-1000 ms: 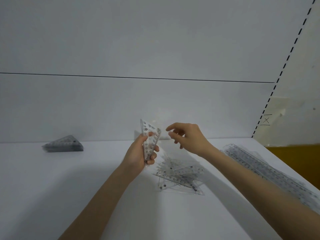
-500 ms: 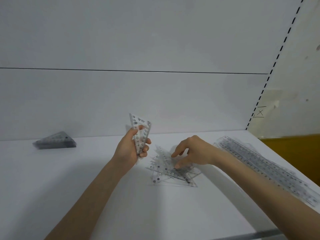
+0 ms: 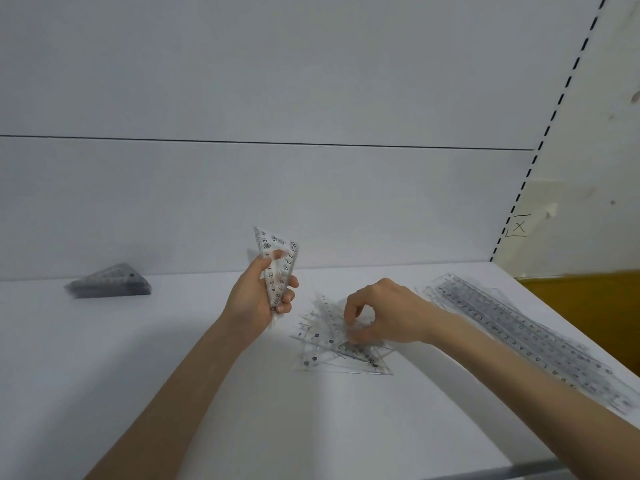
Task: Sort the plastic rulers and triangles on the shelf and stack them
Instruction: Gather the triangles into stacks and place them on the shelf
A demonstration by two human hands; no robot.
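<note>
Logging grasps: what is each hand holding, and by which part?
Left hand grips upright triangles by their lower end. Right hand has its fingers in the loose pile; whether they grip a piece cannot be told.

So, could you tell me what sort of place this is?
Likely a shop or stockroom shelving unit: a white shelf board, a slotted upright, and stacks of rulers and triangles.

Blurred triangle stack (image 3: pixel 108 281) far left

Left of the loose triangle pile (image 3: pixel 341 346) the shelf (image 3: pixel 173 348) lies open up to 1 dark stack (image 3: pixel 108 282); rulers (image 3: pixel 512 323) crowd its right.
</note>
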